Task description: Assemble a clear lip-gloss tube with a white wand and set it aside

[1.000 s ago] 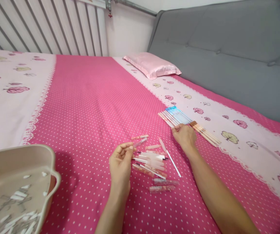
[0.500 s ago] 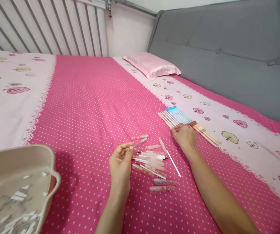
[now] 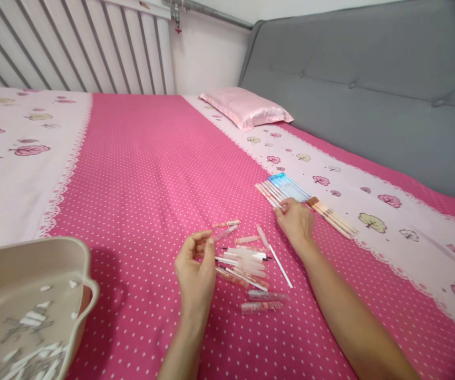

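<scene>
My right hand reaches to a neat row of pens, its thumb and fingertips closed on the near end of a slim pale pen. The row holds pale pens, blue-ended pens and cream pens with brown ends. My left hand hovers beside a loose pile, fingers curled and thumb slightly apart, with nothing visible in it. In the pile lie pink translucent pen parts, white refills with dark tips and clear caps with pink print. One white refill lies slanted at the pile's right.
A beige plastic basin with several small white and clear pieces stands at lower left. Pink dotted bedding spreads beneath everything. A pink pillow lies at the back by the grey headboard; a radiator stands behind.
My left hand has drawn slightly left, away from the pile, and its thumb and finger have parted a little. My right hand stays at the row of pens, with only a small shift.
</scene>
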Demonstrator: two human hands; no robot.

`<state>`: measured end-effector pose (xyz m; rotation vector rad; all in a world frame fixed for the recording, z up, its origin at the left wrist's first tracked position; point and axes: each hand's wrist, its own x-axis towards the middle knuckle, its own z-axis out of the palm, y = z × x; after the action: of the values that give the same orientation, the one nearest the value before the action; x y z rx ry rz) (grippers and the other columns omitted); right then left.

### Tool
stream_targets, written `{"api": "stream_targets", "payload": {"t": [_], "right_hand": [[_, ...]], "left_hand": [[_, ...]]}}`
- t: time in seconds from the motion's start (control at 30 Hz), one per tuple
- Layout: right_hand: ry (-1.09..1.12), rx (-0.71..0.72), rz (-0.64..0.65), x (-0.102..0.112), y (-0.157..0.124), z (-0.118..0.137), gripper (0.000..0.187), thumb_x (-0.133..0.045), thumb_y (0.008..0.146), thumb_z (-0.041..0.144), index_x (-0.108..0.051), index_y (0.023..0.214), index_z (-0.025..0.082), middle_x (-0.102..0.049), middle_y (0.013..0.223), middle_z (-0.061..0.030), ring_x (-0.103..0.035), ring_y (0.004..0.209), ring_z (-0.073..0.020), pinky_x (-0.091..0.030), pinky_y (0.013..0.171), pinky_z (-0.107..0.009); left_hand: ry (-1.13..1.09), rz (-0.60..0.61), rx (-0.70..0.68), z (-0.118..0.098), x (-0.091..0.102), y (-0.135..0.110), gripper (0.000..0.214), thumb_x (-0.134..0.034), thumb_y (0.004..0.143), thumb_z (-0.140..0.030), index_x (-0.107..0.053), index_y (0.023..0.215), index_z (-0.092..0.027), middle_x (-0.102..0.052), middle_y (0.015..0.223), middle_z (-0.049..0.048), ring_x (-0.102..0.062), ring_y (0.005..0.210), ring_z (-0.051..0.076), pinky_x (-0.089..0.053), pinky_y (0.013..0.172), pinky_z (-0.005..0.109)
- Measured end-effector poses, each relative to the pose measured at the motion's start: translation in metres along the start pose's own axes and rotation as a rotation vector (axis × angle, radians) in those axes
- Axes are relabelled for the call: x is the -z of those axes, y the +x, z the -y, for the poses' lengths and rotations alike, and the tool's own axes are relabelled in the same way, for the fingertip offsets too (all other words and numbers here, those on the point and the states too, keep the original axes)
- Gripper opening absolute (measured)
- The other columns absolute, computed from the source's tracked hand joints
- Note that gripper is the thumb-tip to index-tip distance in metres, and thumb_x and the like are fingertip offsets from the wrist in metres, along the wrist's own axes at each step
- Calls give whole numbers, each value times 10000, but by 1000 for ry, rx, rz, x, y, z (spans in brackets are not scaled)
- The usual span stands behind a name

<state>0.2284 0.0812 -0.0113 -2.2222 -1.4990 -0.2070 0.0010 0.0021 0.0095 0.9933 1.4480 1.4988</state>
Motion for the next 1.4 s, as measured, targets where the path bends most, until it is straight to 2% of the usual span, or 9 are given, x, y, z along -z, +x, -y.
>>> {"api": "stream_targets", "payload": {"t": [0.23,0.37,0.57,0.8,1.03,1.23,1.4], "right_hand": [[199,253,-110,-9,-11,12,232,-454,790,207,-600,960,148,-633,858,-74,-558,805,-202,-392,751,-292],[276,266,-154,-12,-12,9,243,-443,791,179,-598,973,141,-629,877,-74,-552,820,-203,-391,776,-296],[360,263,-157,-6,-26,2,239,-428,808,168,-597,976,149,-637,904,-76,-558,827,-199,-405,777,-300],[408,210,-127,6,-49,-27,244,-434,805,169,-584,998,164,-632,958,-78,-571,850,-204,-440,778,-313],[411,159,-85,26,-74,-53,236,-447,798,169,-583,991,155,-613,962,-99,-563,891,-233,-463,794,-355],[428,114,-83,42,-111,-89,226,-431,832,226,-578,986,150,-608,951,-104,-553,896,-238,-473,790,-383],[346,112,-4,53,-143,-106,370,-368,881,309,-573,1095,87,-593,1074,-141,-512,1020,-250,-435,893,-404]], "left_hand": [[364,-114,-325,7,8,7,236,-562,769,-268,-597,988,-185,-569,797,24,-516,671,150,-425,662,274],[519,-187,-440,6,12,13,214,-537,771,-249,-594,964,-174,-537,772,23,-507,682,166,-430,678,300],[642,-177,-518,9,13,19,225,-517,781,-251,-590,976,-165,-575,931,84,-547,873,225,-446,771,355],[765,-203,-565,9,14,24,259,-511,779,-267,-596,998,-159,-542,1095,129,-494,1081,282,-416,895,416],[898,-221,-593,12,12,25,289,-475,803,-295,-585,1016,-134,-489,1199,170,-450,1155,309,-379,946,425],[958,-246,-656,23,11,28,318,-452,821,-281,-587,1040,-94,-471,1239,192,-436,1176,306,-369,972,438],[950,-289,-655,26,9,27,346,-437,831,-278,-584,1058,-63,-431,1294,217,-398,1219,312,-340,1009,444]]}}
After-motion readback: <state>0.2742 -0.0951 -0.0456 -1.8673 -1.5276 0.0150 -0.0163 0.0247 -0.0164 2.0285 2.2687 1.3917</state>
